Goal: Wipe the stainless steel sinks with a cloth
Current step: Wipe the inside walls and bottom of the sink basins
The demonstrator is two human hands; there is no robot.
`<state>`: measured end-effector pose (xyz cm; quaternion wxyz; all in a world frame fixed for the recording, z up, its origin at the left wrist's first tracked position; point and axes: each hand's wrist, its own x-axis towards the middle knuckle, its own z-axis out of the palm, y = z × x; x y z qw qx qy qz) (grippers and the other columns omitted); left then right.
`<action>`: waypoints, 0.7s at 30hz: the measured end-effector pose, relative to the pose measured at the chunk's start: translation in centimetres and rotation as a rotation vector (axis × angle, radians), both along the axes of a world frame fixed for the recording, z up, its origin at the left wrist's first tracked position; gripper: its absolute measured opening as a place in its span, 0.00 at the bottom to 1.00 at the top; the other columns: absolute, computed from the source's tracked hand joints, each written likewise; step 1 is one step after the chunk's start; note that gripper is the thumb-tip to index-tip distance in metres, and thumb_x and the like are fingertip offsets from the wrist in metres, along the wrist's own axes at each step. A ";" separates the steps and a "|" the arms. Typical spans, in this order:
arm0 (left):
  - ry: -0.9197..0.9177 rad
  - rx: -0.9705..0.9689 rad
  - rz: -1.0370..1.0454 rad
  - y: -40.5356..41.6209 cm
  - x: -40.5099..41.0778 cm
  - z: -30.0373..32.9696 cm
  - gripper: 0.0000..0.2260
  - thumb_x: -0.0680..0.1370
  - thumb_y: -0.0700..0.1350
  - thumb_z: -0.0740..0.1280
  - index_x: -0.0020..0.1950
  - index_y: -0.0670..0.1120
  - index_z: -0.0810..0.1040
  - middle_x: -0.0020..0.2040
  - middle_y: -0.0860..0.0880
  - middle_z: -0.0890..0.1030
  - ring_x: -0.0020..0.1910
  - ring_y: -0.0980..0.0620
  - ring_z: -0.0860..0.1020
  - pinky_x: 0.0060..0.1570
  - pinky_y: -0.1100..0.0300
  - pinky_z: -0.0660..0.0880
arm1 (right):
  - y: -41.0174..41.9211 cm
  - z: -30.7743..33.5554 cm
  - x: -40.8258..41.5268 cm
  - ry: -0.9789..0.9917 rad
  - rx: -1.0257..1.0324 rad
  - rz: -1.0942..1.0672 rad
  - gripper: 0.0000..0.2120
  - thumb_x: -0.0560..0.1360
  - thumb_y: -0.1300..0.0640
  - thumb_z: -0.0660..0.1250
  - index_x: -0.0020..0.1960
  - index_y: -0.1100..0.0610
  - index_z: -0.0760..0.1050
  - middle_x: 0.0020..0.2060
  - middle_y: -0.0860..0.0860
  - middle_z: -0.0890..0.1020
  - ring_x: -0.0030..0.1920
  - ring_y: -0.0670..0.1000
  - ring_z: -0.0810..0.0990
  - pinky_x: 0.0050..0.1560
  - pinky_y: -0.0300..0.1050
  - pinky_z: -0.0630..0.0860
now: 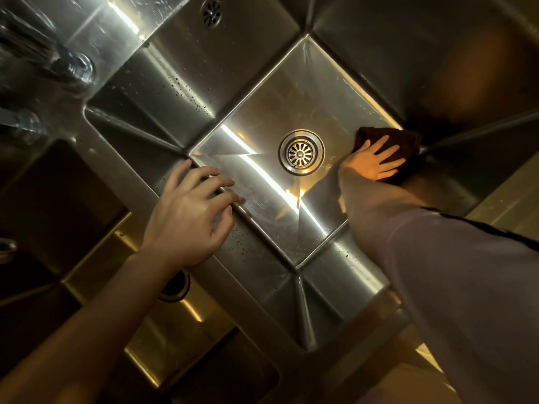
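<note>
A deep stainless steel sink [256,118] fills the middle of the view, with a round drain strainer [301,152] in its floor. My right hand [373,161] reaches down into the basin and presses flat, fingers spread, on a dark brown cloth [408,141] at the floor's right corner. My left hand [189,217] rests on the divider rim [140,182] between the two basins, fingers bent over its edge, holding nothing. Water droplets speckle the sink walls.
A second, darker basin [58,214] lies to the left, with its drain [175,287] partly hidden under my left forearm. A faucet [67,62] and another tap fitting [23,121] stand at the upper left. An overflow grille [212,13] sits in the back wall.
</note>
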<state>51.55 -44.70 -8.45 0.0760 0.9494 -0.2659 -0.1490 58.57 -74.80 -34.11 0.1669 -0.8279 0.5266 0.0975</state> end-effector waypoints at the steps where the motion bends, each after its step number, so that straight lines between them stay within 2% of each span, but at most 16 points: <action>1: -0.001 0.000 0.001 0.0 0.0 0.0 0.18 0.76 0.50 0.56 0.54 0.47 0.83 0.58 0.46 0.81 0.63 0.45 0.74 0.70 0.42 0.60 | -0.6 0.0 0.5 -0.008 -0.013 -0.006 0.24 0.83 0.45 0.44 0.78 0.49 0.52 0.78 0.56 0.54 0.77 0.65 0.48 0.74 0.62 0.46; 10: 0.016 0.017 -0.008 -0.2 0.0 0.1 0.18 0.76 0.50 0.56 0.54 0.47 0.83 0.58 0.47 0.81 0.64 0.46 0.74 0.70 0.41 0.61 | 1.8 -0.2 -2.2 -0.014 0.044 0.131 0.24 0.84 0.45 0.42 0.79 0.49 0.49 0.78 0.54 0.51 0.77 0.62 0.44 0.75 0.59 0.40; 17: 0.011 0.029 -0.010 -0.1 0.1 -0.1 0.19 0.76 0.51 0.56 0.55 0.47 0.83 0.58 0.47 0.81 0.63 0.45 0.74 0.70 0.42 0.61 | -3.5 0.1 0.8 -0.018 0.008 0.344 0.25 0.83 0.44 0.46 0.78 0.50 0.55 0.77 0.54 0.57 0.77 0.62 0.48 0.76 0.61 0.43; 21: 0.008 0.019 -0.004 -0.1 0.1 0.1 0.19 0.76 0.51 0.56 0.54 0.47 0.83 0.57 0.47 0.81 0.63 0.46 0.74 0.70 0.43 0.61 | -2.7 0.1 0.0 -0.039 -0.022 0.345 0.25 0.83 0.44 0.45 0.78 0.50 0.55 0.77 0.54 0.57 0.77 0.61 0.48 0.76 0.61 0.44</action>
